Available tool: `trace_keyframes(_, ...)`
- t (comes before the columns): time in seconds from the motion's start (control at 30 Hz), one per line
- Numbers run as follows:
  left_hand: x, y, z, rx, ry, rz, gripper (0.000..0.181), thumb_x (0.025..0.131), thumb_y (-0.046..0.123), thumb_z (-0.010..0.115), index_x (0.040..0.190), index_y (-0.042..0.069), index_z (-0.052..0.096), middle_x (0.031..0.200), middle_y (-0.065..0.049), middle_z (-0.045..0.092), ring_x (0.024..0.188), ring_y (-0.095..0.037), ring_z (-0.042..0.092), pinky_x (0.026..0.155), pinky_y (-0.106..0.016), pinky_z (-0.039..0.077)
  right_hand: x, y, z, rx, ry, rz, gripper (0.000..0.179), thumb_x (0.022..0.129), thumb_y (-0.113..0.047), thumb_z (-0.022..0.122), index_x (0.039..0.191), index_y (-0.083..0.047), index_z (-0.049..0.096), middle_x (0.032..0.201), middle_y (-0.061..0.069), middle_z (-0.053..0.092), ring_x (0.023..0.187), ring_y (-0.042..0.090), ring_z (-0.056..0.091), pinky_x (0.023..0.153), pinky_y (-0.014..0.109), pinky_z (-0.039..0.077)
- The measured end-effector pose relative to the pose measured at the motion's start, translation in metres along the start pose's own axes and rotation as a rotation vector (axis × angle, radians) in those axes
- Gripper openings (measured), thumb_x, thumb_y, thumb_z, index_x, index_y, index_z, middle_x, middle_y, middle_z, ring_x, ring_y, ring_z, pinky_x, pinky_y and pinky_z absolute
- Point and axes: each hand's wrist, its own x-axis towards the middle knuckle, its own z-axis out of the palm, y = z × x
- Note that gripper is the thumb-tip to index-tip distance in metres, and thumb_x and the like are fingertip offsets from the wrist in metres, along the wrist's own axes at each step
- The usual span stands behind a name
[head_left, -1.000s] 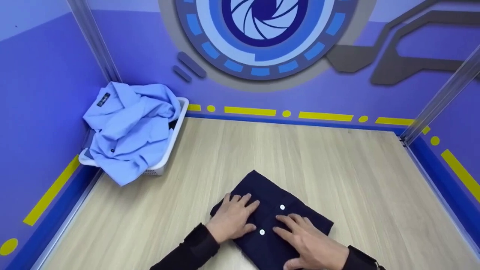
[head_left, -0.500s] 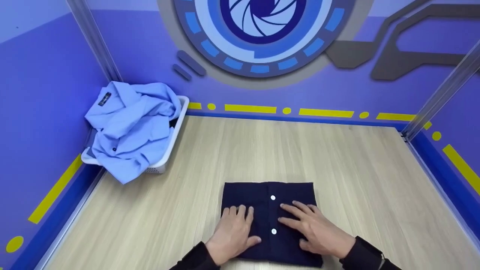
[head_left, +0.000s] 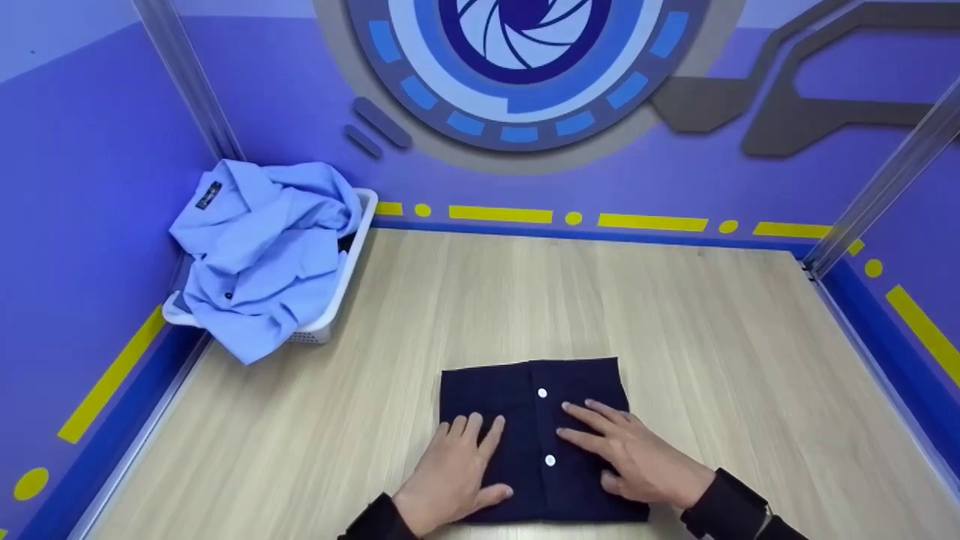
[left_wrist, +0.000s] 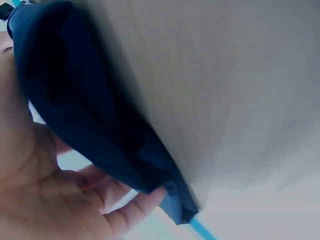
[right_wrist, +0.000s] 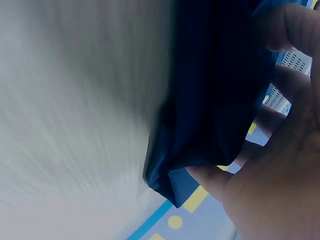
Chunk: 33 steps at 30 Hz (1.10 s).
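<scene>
A dark navy shirt with white buttons [head_left: 517, 427] lies folded into a flat rectangle near the front of the table. On its left side rests my left hand [head_left: 454, 472], fingers spread and thumb pointing inward. My right hand [head_left: 645, 457] touches the right side, its fingertips close to the button strip. In the left wrist view, the left hand [left_wrist: 55, 185] lies over the folded edge of the navy shirt [left_wrist: 90, 100]. The right wrist view shows the right hand [right_wrist: 280, 150] with its fingertips on the shirt's layered side [right_wrist: 215, 90].
A white basket [head_left: 367, 214] stands in the back left corner, heaped with a crumpled light blue shirt [head_left: 262, 247] that hangs over its front rim. Purple-blue panels [head_left: 285, 97] wall in the wooden table [head_left: 675, 315] at the back and both sides.
The folded navy shirt has turned from a slant to nearly square with the table, both hands staying on it. Since half a second ago it has tilted slightly, its top right corner a little higher.
</scene>
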Motion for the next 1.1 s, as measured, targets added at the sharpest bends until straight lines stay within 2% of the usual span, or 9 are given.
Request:
trace_keyframes(0.17,0.006,-0.033,-0.008,-0.309,-0.021,0.051,0.075,0.096,0.061,0.063,0.153,0.014,0.052,0.127,-0.011,0.054,0.110,-0.023,0.055,0.097,-0.039,0.049,0.002,0.004,-0.009,0.066,-0.008,0.017,0.073,0.081,-0.005,0.074,0.150,-0.008,0.053,0.159,0.018,0.043,0.142,0.045,0.043,0.105,0.065,0.044)
trace_keyframes(0.23,0.011,-0.048,-0.014,-0.401,-0.004,0.056,0.066,0.095,0.052,0.069,0.147,0.011,0.058,0.121,-0.006,0.053,0.105,-0.019,0.051,0.093,-0.037,0.048,0.004,0.007,-0.015,0.113,0.004,0.050,0.070,0.083,-0.006,0.073,0.150,-0.002,0.051,0.157,0.020,0.044,0.141,0.042,0.045,0.107,0.062,0.044)
trace_keyframes(0.27,0.015,-0.054,-0.017,-0.429,0.006,0.053,0.062,0.095,0.047,0.071,0.144,0.010,0.061,0.122,-0.006,0.054,0.107,-0.019,0.051,0.095,-0.037,0.048,0.005,0.010,-0.018,0.138,0.019,0.065,0.068,0.084,-0.006,0.073,0.149,0.001,0.051,0.155,0.022,0.045,0.140,0.042,0.047,0.108,0.060,0.044)
trace_keyframes(0.4,0.032,-0.076,-0.025,-0.525,0.007,-0.035,0.061,0.093,0.037,0.076,0.143,0.007,0.060,0.134,-0.012,0.054,0.123,-0.029,0.052,0.105,-0.047,0.046,0.011,0.024,-0.029,0.205,0.122,0.137,0.063,0.086,-0.004,0.072,0.144,0.006,0.052,0.150,0.026,0.047,0.135,0.044,0.051,0.106,0.058,0.046)
trace_keyframes(0.53,0.049,-0.091,-0.024,-0.637,-0.091,-0.156,0.078,0.089,0.037,0.081,0.151,0.003,0.049,0.142,-0.019,0.050,0.132,-0.038,0.049,0.110,-0.053,0.042,0.019,0.042,-0.035,0.207,0.200,0.220,0.064,0.086,-0.005,0.074,0.144,0.007,0.051,0.149,0.029,0.047,0.136,0.047,0.049,0.108,0.060,0.044)
trace_keyframes(0.63,0.059,-0.098,-0.019,-0.672,-0.148,-0.222,0.087,0.083,0.039,0.087,0.151,0.001,0.048,0.139,-0.020,0.051,0.128,-0.038,0.049,0.109,-0.052,0.041,0.025,0.054,-0.034,0.254,0.177,0.280,0.072,0.087,-0.011,0.077,0.149,0.009,0.045,0.154,0.032,0.042,0.141,0.051,0.042,0.111,0.062,0.039)
trace_keyframes(0.8,0.073,-0.104,-0.010,-0.655,-0.144,-0.240,0.082,0.072,0.039,0.095,0.136,0.001,0.061,0.128,-0.015,0.052,0.118,-0.034,0.048,0.104,-0.050,0.041,0.034,0.068,-0.027,0.359,0.054,0.343,0.090,0.085,-0.021,0.083,0.154,0.011,0.035,0.158,0.034,0.035,0.145,0.054,0.032,0.115,0.065,0.031)
trace_keyframes(0.97,0.087,-0.105,-0.009,-0.679,-0.175,-0.213,0.070,0.072,0.031,0.095,0.129,0.004,0.065,0.121,-0.010,0.051,0.116,-0.032,0.047,0.103,-0.049,0.043,0.041,0.075,-0.026,0.400,0.006,0.409,0.096,0.074,-0.024,0.091,0.152,0.006,0.042,0.146,0.030,0.049,0.136,0.050,0.044,0.111,0.064,0.037)
trace_keyframes(1.1,0.096,-0.104,-0.011,-0.719,-0.235,-0.209,0.065,0.073,0.025,0.094,0.127,0.004,0.065,0.119,-0.008,0.052,0.115,-0.030,0.047,0.103,-0.048,0.046,0.047,0.079,-0.029,0.421,-0.042,0.434,0.084,0.068,-0.024,0.093,0.138,0.004,0.056,0.124,0.020,0.060,0.117,0.040,0.056,0.102,0.059,0.046)
